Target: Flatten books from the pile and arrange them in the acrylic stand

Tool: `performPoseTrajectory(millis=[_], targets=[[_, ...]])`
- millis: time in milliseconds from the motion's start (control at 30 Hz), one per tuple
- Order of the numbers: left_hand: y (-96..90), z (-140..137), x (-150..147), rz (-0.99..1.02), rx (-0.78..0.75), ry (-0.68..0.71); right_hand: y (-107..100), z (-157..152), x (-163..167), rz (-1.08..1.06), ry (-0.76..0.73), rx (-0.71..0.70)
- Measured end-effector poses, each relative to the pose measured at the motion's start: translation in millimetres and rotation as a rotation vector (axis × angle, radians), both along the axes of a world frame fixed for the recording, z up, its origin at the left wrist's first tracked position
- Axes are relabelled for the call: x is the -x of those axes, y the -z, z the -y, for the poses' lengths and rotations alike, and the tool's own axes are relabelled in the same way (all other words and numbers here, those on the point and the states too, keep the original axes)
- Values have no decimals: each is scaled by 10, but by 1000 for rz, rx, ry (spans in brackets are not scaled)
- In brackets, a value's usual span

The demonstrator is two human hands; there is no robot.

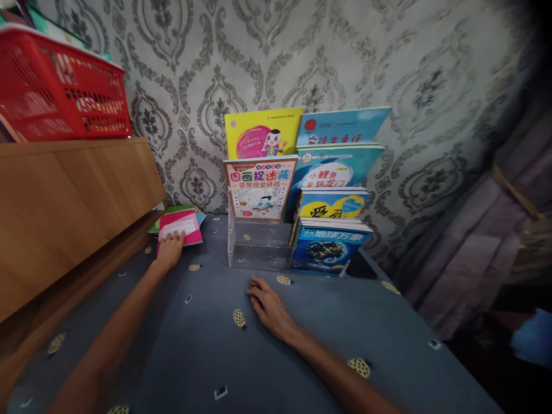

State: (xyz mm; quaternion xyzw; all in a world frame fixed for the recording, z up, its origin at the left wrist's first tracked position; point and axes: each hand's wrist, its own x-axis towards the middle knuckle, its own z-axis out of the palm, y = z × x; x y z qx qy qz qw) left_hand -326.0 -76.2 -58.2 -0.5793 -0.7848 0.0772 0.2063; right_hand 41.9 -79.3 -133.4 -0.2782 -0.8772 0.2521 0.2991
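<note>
At the far left of the table, my left hand (171, 248) lies palm down on a pink booklet (192, 225). Its fingers are slightly apart on the cover. Under the pink booklet are other thin books, with a green edge (176, 209) showing. My right hand (269, 307) rests on the table with loosely bent, parted fingers and holds nothing. Just beyond it stands a clear plastic book rack (261, 257). The rack's left column holds a yellow book (263, 123) and a picture-puzzle book (261, 192); several books, including a blue earth-cover one (325, 253), fill the right column.
A dark blue cloth with pineapple prints (207, 339) covers the table. Along the left runs a wooden cabinet (77, 195) with a red basket (64, 86) on top. Patterned wallpaper (207, 86) is behind the rack. A dark flat object (361, 266) lies right of it, and a curtain (478, 247) hangs beyond.
</note>
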Motion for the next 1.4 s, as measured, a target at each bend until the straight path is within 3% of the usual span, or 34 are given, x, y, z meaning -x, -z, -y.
performPoseTrajectory(millis=[600,700,833,933,1033,1167,1400], targets=[[81,591,-551,-6,89,14,-37,21,13,6,15,1],[62,771,-601,60,144,30,1,5,20,-11,12,-6],[-35,892,-521,316,367,154,29,-6,23,15,17,-24],[-140,745,-349,422,432,166,20,-1,23,35,15,-28],[-189,426,-151,419,328,20,-10,13,24,30,12,-27],[-102,61,18,410,243,-67,-61,39,21,35,12,5],[40,10,126,433,229,-58,-15,6,19,13,-4,-33]])
